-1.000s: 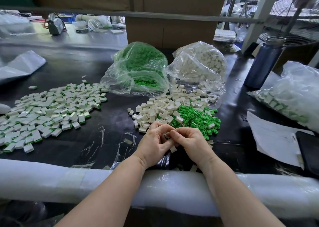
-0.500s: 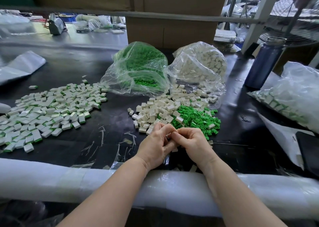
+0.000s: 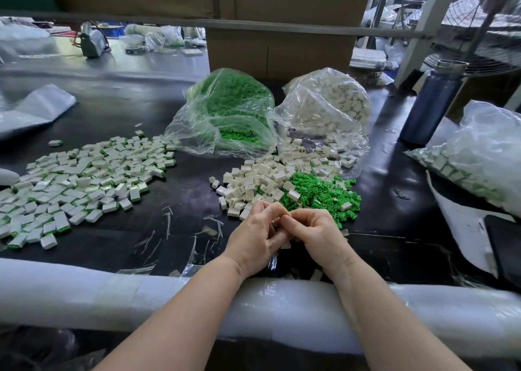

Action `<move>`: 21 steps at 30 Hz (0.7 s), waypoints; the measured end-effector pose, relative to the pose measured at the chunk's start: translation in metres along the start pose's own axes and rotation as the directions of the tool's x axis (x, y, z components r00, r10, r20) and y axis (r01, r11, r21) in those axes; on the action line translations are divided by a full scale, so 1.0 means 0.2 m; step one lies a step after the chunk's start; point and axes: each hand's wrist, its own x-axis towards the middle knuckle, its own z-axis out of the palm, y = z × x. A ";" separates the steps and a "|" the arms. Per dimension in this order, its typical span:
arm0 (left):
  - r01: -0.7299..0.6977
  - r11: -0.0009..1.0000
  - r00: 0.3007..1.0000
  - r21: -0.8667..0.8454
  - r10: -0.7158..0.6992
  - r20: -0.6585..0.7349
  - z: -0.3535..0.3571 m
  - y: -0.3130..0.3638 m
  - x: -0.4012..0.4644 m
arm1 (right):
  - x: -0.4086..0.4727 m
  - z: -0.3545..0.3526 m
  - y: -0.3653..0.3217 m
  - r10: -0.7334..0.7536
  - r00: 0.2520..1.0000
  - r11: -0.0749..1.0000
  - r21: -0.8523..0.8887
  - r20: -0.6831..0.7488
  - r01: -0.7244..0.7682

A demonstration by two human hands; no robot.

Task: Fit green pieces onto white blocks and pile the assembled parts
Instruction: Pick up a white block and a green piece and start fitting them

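Observation:
My left hand (image 3: 255, 235) and my right hand (image 3: 314, 234) meet fingertip to fingertip just in front of the loose piles, fingers curled round a small white block that is almost wholly hidden between them. Whether a green piece is in the grip cannot be seen. Behind the hands lies a heap of loose white blocks (image 3: 253, 182) and, to its right, a heap of green pieces (image 3: 324, 193). A wide spread of assembled white-and-green parts (image 3: 81, 179) covers the table at the left.
A clear bag of green pieces (image 3: 225, 111) and a clear bag of white blocks (image 3: 329, 108) stand behind the heaps. A blue bottle (image 3: 431, 103) and a bag of assembled parts (image 3: 473, 156) are at the right. A padded white roll (image 3: 84, 294) lines the table's near edge.
Both hands stay together at the same spot; the fingers have shifted slightly around the small part between them. The piles have not moved.

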 end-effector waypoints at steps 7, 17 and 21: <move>-0.020 1.000 1.000 0.001 0.020 -0.001 0.01 0.00 0.00 | 0.00 0.00 0.00 0.010 0.999 1.000 -0.001 -0.033 -0.010; -0.021 0.999 1.000 -0.027 0.021 -0.008 0.00 0.00 -0.01 | 0.00 -0.01 0.00 0.008 1.000 1.000 0.019 -0.024 -0.007; -0.018 0.999 1.000 -0.037 0.017 -0.003 0.00 0.01 -0.01 | -0.01 -0.01 -0.01 0.009 1.000 0.999 0.037 -0.002 -0.009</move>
